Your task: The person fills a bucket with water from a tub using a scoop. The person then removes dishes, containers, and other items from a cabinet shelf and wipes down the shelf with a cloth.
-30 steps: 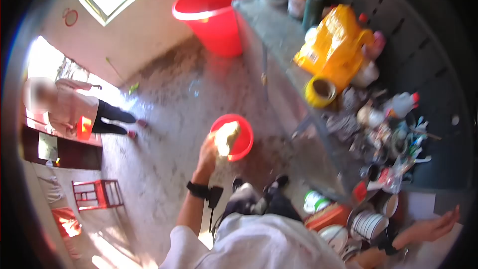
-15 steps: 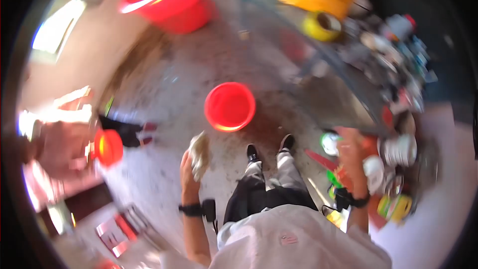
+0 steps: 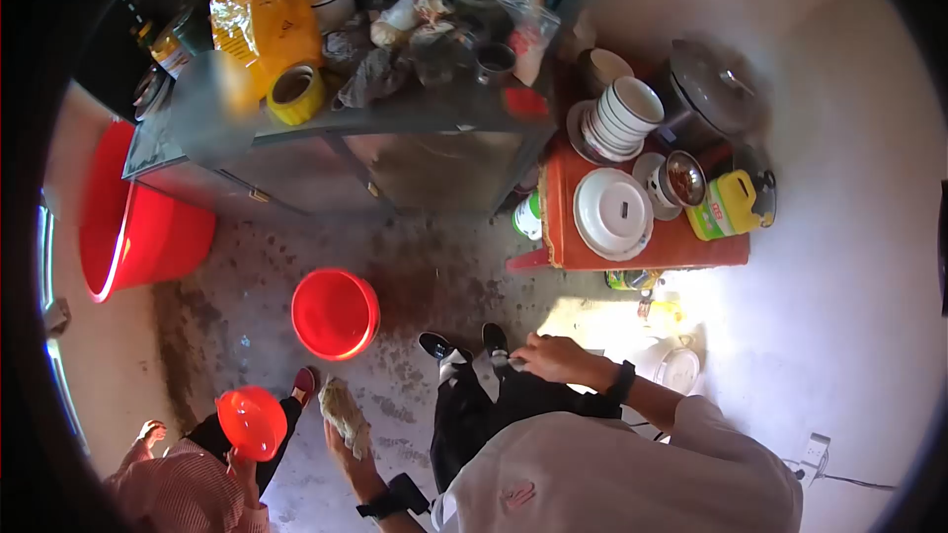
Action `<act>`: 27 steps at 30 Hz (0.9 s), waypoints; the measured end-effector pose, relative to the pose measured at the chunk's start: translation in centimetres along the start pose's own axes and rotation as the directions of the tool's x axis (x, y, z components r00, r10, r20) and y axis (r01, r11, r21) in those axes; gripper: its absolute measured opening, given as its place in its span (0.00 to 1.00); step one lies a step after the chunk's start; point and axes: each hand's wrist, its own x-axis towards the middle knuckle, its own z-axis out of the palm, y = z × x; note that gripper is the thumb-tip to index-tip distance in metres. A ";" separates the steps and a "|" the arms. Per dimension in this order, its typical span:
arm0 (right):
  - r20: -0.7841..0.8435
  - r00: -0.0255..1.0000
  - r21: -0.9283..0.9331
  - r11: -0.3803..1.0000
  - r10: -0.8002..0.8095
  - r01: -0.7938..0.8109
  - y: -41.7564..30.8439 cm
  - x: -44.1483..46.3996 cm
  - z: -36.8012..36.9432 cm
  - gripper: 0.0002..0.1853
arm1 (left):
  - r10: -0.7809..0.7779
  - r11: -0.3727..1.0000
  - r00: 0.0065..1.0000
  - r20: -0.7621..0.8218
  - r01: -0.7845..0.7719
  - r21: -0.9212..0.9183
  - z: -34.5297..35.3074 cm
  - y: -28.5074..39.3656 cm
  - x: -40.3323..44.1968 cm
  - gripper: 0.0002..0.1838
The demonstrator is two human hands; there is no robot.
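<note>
A crumpled, off-white cloth [image 3: 345,417] is in my left hand [image 3: 339,451], held out low over the floor with the fingers closed around it. My right hand [image 3: 558,358] is in front of my thighs, its fingers curled together; whether something small is pinched in them I cannot make out. On the floor ahead of the cloth stands a red basin [image 3: 335,314]. To the left of the cloth, another person [image 3: 193,479] holds a smaller red bowl-like basin [image 3: 253,423] by its edge.
A grey cabinet [image 3: 434,170] ahead carries a yellow bag [image 3: 265,25], a roll of yellow tape [image 3: 295,95] and jars. On the right, a red table [image 3: 592,255] bears stacked bowls [image 3: 624,116], plates [image 3: 612,213] and a yellow jug [image 3: 726,205]. A large red tub [image 3: 163,237] stands left.
My view has swung right, bringing the cabinet and red table in front. My right hand has come from beside the table's things to before my body. The cloth stays in my left hand.
</note>
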 end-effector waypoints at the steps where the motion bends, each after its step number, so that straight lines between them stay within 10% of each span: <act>1: -0.002 1.000 0.011 1.000 -0.003 0.003 0.6 -1.1 0.2 0.15 | 0.002 1.000 1.000 0.001 -0.002 0.012 0.6 0.4 0.0 0.19; 3: -0.105 0.994 0.093 0.995 0.042 -0.032 2.1 -3.0 0.3 0.15 | -0.015 0.989 0.998 0.057 0.024 -0.148 1.9 0.2 -0.2 0.19; 5: -0.124 0.992 0.081 0.996 0.040 -0.031 3.3 -4.5 0.4 0.15 | 0.183 0.976 0.979 0.094 -0.192 0.103 3.0 -0.1 -0.7 0.19; 8: -0.179 0.981 0.086 0.995 0.069 -0.054 4.4 -5.9 -0.1 0.13 | -0.242 0.693 0.961 0.136 0.269 -0.668 5.1 1.7 -1.8 0.20; 18: -0.120 0.971 0.210 0.951 -0.206 0.227 1.0 1.1 -3.4 0.18 | -0.243 0.541 0.926 0.289 0.377 -0.752 12.0 1.9 -0.8 0.15; 21: 0.108 0.993 0.772 0.633 -0.042 -0.057 -2.7 3.2 -2.8 0.29 | -0.251 0.519 0.930 0.269 0.364 -0.773 14.5 3.3 -0.2 0.14; 27: 0.198 0.979 0.959 0.213 -0.045 -0.185 -6.5 6.0 0.5 0.31 | -0.313 0.472 0.934 0.173 0.311 -0.825 15.7 2.8 -0.6 0.10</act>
